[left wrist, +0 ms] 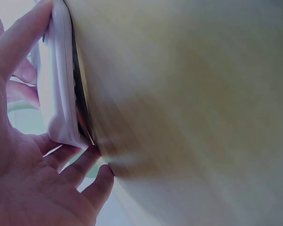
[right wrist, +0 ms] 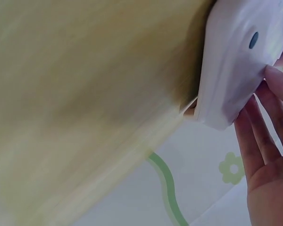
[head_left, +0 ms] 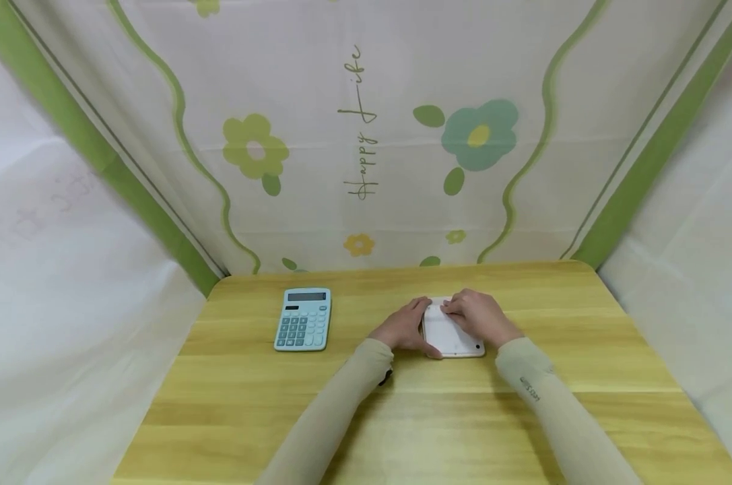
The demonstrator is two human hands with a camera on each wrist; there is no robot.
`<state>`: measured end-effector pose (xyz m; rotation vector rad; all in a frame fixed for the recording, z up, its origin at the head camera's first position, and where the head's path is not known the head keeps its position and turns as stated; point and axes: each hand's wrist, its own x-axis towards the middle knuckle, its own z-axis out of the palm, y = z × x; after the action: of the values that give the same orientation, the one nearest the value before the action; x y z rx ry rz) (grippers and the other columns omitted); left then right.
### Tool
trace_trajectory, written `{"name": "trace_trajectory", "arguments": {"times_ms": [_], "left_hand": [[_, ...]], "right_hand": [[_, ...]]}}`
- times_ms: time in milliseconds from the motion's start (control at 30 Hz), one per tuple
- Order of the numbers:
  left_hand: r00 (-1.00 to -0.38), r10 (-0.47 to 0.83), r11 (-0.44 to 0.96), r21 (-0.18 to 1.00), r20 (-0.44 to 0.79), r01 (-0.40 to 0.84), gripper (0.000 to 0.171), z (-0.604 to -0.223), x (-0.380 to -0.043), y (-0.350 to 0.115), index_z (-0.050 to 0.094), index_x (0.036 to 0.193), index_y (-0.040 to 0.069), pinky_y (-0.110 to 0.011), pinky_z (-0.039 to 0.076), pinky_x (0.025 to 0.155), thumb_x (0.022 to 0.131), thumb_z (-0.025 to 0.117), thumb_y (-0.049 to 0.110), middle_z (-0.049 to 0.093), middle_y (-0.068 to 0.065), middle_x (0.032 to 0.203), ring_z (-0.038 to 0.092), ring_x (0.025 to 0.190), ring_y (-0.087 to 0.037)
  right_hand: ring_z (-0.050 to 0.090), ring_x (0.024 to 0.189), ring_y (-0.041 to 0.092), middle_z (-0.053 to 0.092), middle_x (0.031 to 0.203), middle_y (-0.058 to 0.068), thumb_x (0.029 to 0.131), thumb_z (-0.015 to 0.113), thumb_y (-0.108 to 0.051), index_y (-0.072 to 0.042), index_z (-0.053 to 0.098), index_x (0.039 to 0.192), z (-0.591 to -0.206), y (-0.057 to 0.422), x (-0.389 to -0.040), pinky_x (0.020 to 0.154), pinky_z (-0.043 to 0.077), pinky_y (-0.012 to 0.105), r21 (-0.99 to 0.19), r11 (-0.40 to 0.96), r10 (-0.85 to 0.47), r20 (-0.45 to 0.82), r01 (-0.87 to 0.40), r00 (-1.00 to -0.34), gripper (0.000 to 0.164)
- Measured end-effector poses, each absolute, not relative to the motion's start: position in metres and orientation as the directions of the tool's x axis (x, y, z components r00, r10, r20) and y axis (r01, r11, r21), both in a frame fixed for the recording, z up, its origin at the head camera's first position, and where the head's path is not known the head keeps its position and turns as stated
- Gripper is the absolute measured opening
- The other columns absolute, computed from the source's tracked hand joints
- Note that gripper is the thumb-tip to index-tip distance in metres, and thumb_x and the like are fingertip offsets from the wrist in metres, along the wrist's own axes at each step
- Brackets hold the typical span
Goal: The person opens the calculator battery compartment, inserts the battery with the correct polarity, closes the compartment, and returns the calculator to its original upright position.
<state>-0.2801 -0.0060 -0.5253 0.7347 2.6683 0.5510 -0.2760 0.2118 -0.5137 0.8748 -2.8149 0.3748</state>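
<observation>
Gripping a smooth, round-cornered white slab (head_left: 450, 339), left hand (head_left: 405, 327), right hand (head_left: 477, 316) touching its face, pinch unclear, blue calculator (head_left: 304, 320) near wood-grained table (head_left: 232, 404)'s far-left corner.

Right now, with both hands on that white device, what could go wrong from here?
Swivel: the left hand holds the left side of the white device, but its lower right corner looks unheld, so it might turn on the table.

Scuffing: the left wrist view shows small bumps underneath, close to the table; pressing could rub them.

Missed slip: the right hand hides part of the device in the head view.
</observation>
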Motion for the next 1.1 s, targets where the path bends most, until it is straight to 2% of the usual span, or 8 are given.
{"name": "trace_trajectory", "arguments": {"times_ms": [267,600,933,1100], "left_hand": [[-0.815,0.549,0.791,0.43,-0.184,0.436,0.124,-0.523,-0.278,-0.007,0.02,0.166,0.017,-0.039,0.041,0.121,0.073,0.088,0.062,0.027,-0.005,0.171,0.037,0.153,-0.024],[-0.82,0.538,0.801,0.422,-0.196,0.425,0.125,-0.524,-0.277,-0.006,0.018,0.166,0.017,-0.039,0.041,0.121,0.072,0.087,0.064,0.025,-0.004,0.172,0.037,0.153,-0.024],[-0.824,0.536,0.797,0.433,-0.185,0.421,0.125,-0.524,-0.276,-0.007,0.02,0.166,0.017,-0.039,0.042,0.12,0.072,0.089,0.061,0.027,-0.005,0.171,0.038,0.152,-0.024],[-0.836,0.516,0.799,0.458,-0.188,0.391,0.129,-0.527,-0.273,-0.007,0.015,0.167,0.013,-0.041,0.037,0.124,0.073,0.09,0.059,0.02,-0.009,0.174,0.031,0.157,-0.026]], "right_hand": [[0.072,0.101,0.029,0.078,0.111,0.008,0.092,0.079,-0.016,-0.012,0.081,0.114,-0.515,0.211,-0.275,0.085,0.062,0.047,-0.214,0.804,-0.513,0.222,-0.555,-0.829,0.022],[0.066,0.118,0.04,0.073,0.125,0.016,0.092,0.076,-0.009,-0.005,0.076,0.121,-0.513,0.221,-0.273,0.103,0.052,0.059,-0.458,0.751,-0.473,0.128,-0.475,-0.872,0.029],[0.064,0.121,0.042,0.07,0.13,0.02,0.088,0.084,-0.018,-0.003,0.073,0.128,-0.506,0.232,-0.261,0.104,0.05,0.06,-0.382,0.861,-0.337,0.069,-0.337,-0.939,0.044],[0.063,0.12,0.043,0.067,0.131,0.021,0.089,0.083,-0.018,-0.002,0.069,0.132,-0.51,0.234,-0.259,0.104,0.051,0.06,-0.415,0.853,-0.321,0.056,-0.315,-0.945,0.048]]}}
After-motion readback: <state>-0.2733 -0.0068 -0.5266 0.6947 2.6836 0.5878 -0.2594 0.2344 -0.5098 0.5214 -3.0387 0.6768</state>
